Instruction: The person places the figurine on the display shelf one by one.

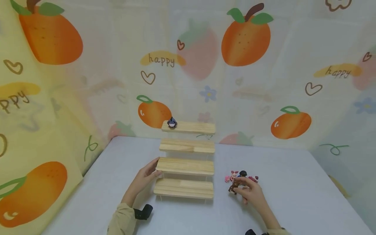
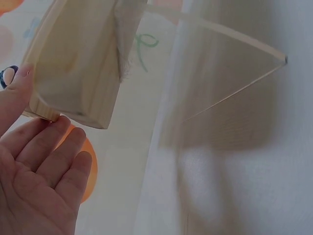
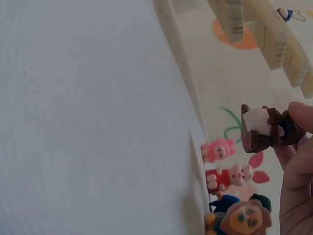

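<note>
A wooden shelf with several stepped tiers stands on the table. My left hand holds the left end of one of its middle boards, thumb in front and fingers behind; in the left wrist view the thumb and forefinger are at the board's end. Between the thumb and fingers of my right hand is a small brown figurine with a pale belly, tilted on its side in the right wrist view. Close behind it are a pink figurine, a piglet figurine and a figurine with an orange face.
A dark blue figurine sits at the left of the top tier. Another magenta figurine lies beyond my right hand. White cloth covers the table, and a fruit-printed curtain hangs behind and at both sides.
</note>
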Tool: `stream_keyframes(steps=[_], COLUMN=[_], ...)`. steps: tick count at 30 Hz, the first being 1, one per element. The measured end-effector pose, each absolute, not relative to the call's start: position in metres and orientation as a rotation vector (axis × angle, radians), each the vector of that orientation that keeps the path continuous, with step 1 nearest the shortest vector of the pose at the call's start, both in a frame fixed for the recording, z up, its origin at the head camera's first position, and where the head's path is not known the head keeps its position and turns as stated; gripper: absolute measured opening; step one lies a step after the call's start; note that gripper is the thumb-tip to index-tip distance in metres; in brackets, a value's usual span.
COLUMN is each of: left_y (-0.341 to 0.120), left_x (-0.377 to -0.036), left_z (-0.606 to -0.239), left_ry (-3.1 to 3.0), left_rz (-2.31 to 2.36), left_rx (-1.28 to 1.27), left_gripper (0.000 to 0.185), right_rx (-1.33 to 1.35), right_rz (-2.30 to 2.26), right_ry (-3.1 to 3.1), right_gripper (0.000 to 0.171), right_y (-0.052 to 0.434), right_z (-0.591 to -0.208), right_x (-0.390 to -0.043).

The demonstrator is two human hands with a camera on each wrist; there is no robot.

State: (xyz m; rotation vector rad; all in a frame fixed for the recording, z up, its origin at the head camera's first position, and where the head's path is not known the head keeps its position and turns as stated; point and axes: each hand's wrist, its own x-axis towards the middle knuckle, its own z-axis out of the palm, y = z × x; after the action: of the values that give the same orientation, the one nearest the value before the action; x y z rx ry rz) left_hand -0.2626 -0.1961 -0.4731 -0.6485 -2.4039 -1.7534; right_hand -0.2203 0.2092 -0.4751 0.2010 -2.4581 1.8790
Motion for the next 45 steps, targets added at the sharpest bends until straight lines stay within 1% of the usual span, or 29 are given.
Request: stream_keyframes(steps=[5, 8, 15, 18, 21, 25, 28, 35, 37, 41, 45], left_y=[-0.201, -0.201, -0.193, -0.19, -0.191, -0.194, -0.195, -0.188, -0.188, -0.192, -0.192], left_x=[-0.264, -0.265, -0.246, -0.241, -0.244, -0.253, -0.256, -0.245, -0.244, -0.249, -0.252], left_z=[-0.47, -0.466, -0.447, -0.456, -0.467, -0.476, -0.473, -0.445, -0.443, -0.455, -0.46], left_ry=[-2.362, -2.334, -2.387, -2.399, -2.402, -2.397, -2.381, -2.412, -2.414, -2.394, -2.375], left_rz=[-1.774, -1.801, -1.793, -1.821, -1.801, -1.769, -1.772, -1.736, -1.769, -1.792, -1.788], left_rx=[-0.666, -0.676, -0.631, -0.612, -0.603, -0.581, -0.585, -0.612, -0.596, -0.599, -0.614], left_gripper=[0.056, 0.055, 0.054, 0.054, 0.054, 0.056, 0.055, 0.054, 0.054, 0.054, 0.053], right_rx=[0.182, 0.215, 0.216, 0.165, 0.109, 0.144, 0.209, 0.299, 0.305, 0.356, 0.446], right_rz=[1.967, 1.982, 2.074, 2.116, 2.148, 2.224, 2.287, 2.306, 2.311, 2.315, 2.303], right_ry=[-2.415, -2.392, -2.323, -2.297, -2.254, -2.195, -2.132, -2.086, -2.102, -2.112, -2.126], right_gripper=[0.03, 0.028, 0.027, 0.028, 0.029, 0.032, 0.033, 0.031, 0.032, 0.031, 0.033], right_y=[0.2, 0.197, 0.184, 0.18, 0.173, 0.163, 0.158, 0.152, 0.15, 0.144, 0.137], right_z=[-0.465, -0.462, -0.463, -0.468, -0.466, -0.455, -0.444, -0.418, -0.409, -0.393, -0.378], right_x=[-0.225, -0.226, -0.218, -0.212, -0.212, -0.219, -0.225, -0.239, -0.243, -0.253, -0.265])
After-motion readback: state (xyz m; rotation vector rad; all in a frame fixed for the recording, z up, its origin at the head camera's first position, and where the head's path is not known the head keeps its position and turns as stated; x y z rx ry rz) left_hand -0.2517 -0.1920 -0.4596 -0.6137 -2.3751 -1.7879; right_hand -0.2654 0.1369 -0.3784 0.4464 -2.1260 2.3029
